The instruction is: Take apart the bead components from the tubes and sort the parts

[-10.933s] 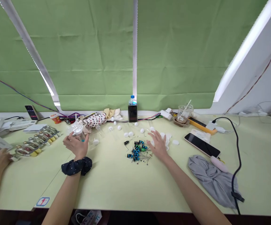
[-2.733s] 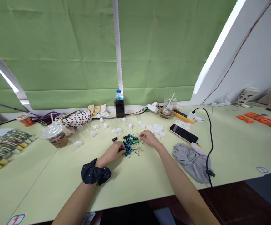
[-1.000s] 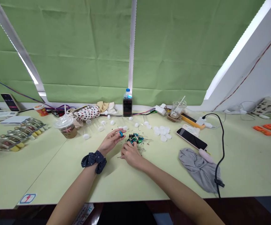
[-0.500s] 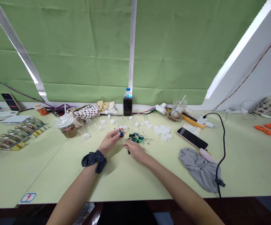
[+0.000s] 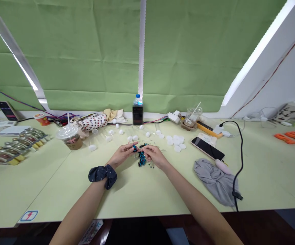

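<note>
- Green roller blinds [image 5: 86, 58] across the whole back, above a pale green tabletop [image 5: 61, 183] cluttered along its far edge.
- Pinches a small blue capacitor [image 5: 135, 148] between thumb and forefinger of the left hand [image 5: 122, 156], just above the middle of the tabletop; wears a navy dotted scrunchie [image 5: 102, 173] on that wrist.
- Meets it with the right hand [image 5: 154, 156], fingertips right at the capacitor and close against the left fingertips; fingers bunched together, though what they nip is too small to tell.
- Directly under both hands, on the tabletop: a heap of capacitors [image 5: 142, 160], blue and black, with thin wire leads sticking out.
- Just beyond the hands: white round caps [image 5: 176, 141], one cluster to the right and more strewn to the left.
- Further back, against the blinds: a water bottle [image 5: 137, 110], upright, with a patterned pouch [image 5: 92, 121] to its left and a clear cup with a straw [image 5: 193, 115] to its right.
- Left of the hands, well apart: a lidded drink cup [image 5: 69, 137], and past it a row of metal-rimmed pieces [image 5: 15, 149].
- Right of the hands: a smartphone [image 5: 207, 148] lying face up, a crumpled grey cloth [image 5: 216, 177] nearer the front edge, and a black cable [image 5: 240, 153] running along the cloth's right side.
</note>
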{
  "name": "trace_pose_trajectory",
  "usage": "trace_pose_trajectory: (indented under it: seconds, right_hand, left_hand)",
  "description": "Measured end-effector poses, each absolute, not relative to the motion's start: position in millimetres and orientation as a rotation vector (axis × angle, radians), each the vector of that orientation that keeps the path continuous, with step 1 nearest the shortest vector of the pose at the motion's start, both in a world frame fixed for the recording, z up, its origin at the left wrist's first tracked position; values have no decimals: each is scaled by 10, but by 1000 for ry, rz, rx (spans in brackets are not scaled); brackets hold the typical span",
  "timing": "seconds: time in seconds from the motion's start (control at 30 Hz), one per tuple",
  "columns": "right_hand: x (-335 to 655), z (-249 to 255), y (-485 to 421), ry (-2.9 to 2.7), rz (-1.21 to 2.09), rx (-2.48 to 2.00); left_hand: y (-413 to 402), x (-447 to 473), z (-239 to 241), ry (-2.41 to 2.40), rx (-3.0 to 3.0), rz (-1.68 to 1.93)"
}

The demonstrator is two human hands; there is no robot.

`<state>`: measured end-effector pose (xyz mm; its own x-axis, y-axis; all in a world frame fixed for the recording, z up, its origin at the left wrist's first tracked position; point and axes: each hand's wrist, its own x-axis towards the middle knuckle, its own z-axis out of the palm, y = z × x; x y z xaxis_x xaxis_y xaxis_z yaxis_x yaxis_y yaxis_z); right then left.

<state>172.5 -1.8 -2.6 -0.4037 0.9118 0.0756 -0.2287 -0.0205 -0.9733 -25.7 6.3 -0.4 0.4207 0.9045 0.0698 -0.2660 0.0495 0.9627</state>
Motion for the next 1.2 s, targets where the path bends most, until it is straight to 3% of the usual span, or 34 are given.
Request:
trace_pose_trajectory:
  seconds: [0.43,0.7,1.2]
  right_hand:
    - [1709,-96,-28,-1455,1598,-848]
    - [1719,-55,-26,-1582,1375,-949]
    - [1774,-46,9,-1636,1214,-973]
  left_hand:
    - [14,-176,-24,939,1451,926]
    - [1,-86,-92,904,1430,1075]
    - [-27,-65,-34,893,1515,980]
